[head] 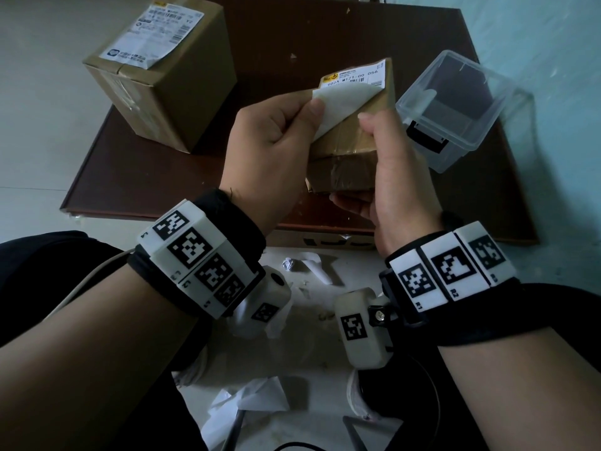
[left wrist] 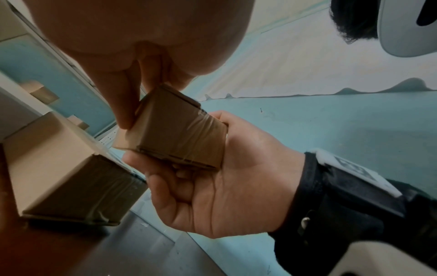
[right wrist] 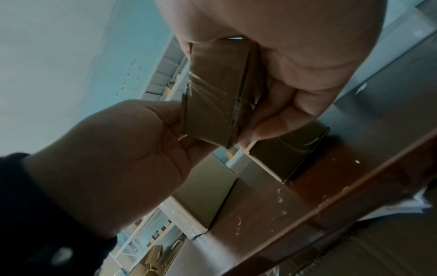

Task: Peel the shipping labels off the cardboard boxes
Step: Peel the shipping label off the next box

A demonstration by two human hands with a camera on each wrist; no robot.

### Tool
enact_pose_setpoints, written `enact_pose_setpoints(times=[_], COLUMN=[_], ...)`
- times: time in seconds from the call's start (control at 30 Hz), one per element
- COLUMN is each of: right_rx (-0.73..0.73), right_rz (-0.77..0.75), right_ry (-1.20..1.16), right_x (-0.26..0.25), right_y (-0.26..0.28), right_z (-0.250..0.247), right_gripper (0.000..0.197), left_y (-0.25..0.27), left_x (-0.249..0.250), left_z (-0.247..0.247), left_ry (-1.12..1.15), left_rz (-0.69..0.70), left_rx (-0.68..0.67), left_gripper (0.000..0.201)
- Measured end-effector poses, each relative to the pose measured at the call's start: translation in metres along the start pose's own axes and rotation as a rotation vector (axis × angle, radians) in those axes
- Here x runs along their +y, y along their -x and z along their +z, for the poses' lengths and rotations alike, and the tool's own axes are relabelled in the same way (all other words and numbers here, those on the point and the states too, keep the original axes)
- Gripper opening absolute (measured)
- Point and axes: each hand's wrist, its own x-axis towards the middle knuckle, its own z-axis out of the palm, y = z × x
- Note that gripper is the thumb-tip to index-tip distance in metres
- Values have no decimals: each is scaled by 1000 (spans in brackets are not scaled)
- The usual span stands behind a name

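From the head view, the left hand (head: 270, 141) pinches the shipping label (head: 344, 102), half peeled and curling white off the small box (head: 351, 148), which the right hand (head: 390, 177) grips above the brown table (head: 162, 170). A larger labelled box (head: 162, 70) and clear tub (head: 455, 109) flank it.

Left wrist view: right-hand fingers (left wrist: 151, 168) curl under the taped box.

Right wrist view: the same clamp from below.
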Motion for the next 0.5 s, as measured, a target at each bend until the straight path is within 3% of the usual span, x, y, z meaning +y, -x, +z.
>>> enact_pose_setpoints(times=[0.5], right_rx=[1], right_rz=[-4], right_ry=[2], right_x=[1], right_y=[-1], right_z=[-1], right_gripper=[44], left_y=[-1], left_x=[0], left_z=[0], left_ry=[4], left_rz=[-42], left_rx=[13], left_gripper=[21])
